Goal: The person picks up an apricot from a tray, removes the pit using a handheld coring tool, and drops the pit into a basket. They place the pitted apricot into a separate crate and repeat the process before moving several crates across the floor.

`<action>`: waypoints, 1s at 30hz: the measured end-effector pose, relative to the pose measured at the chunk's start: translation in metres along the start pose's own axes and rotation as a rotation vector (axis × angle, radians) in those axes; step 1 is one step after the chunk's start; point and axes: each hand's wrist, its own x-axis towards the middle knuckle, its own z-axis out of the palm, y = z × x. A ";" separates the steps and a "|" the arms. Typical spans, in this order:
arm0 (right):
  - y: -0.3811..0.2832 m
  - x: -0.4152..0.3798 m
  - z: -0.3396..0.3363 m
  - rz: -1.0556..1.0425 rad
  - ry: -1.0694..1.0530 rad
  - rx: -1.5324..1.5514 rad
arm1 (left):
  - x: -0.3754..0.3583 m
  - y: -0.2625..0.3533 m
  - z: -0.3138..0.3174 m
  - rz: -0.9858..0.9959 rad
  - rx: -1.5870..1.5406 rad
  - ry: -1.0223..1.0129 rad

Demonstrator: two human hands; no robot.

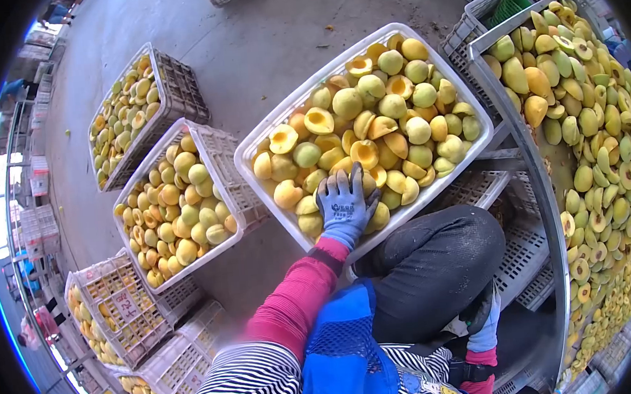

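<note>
My left hand, in a blue-grey glove, rests palm down on the halved yellow-green fruit in a white crate. Its fingers are apart and point up into the fruit near the crate's lower edge. Some halves lie with their hollow side up, others with the skin up. Low on the right, beside my bent knee, is my right hand, in a dark and light-blue glove. Its fingers are hidden by shadow and by my leg, so what it holds, if anything, does not show.
A metal-edged table heaped with fruit halves runs down the right side. More fruit-filled crates stand on the grey floor at left, some stacked. Empty-looking crates sit beneath the table. A green-lined crate stands at upper right.
</note>
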 end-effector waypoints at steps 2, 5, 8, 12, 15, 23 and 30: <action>-0.024 0.004 0.017 0.105 0.038 0.047 | 0.005 -0.002 -0.004 0.006 -0.007 -0.019; -0.021 0.008 0.005 -0.317 -0.017 -0.465 | 0.022 -0.008 -0.027 -0.086 -0.227 -0.057; -0.006 0.010 -0.013 0.143 0.059 0.049 | 0.078 -0.022 -0.045 -0.024 -0.374 0.253; -0.005 0.005 -0.012 0.196 0.169 0.178 | 0.147 -0.070 -0.034 -0.168 -0.530 0.426; 0.012 0.005 -0.022 0.142 0.191 0.182 | 0.156 -0.081 -0.046 -0.191 -0.197 0.378; 0.041 0.016 -0.035 0.250 -0.037 0.371 | 0.154 -0.099 -0.019 0.041 0.089 -0.005; 0.065 0.022 -0.047 0.168 -0.006 0.345 | 0.223 -0.098 -0.039 -0.054 0.109 -0.152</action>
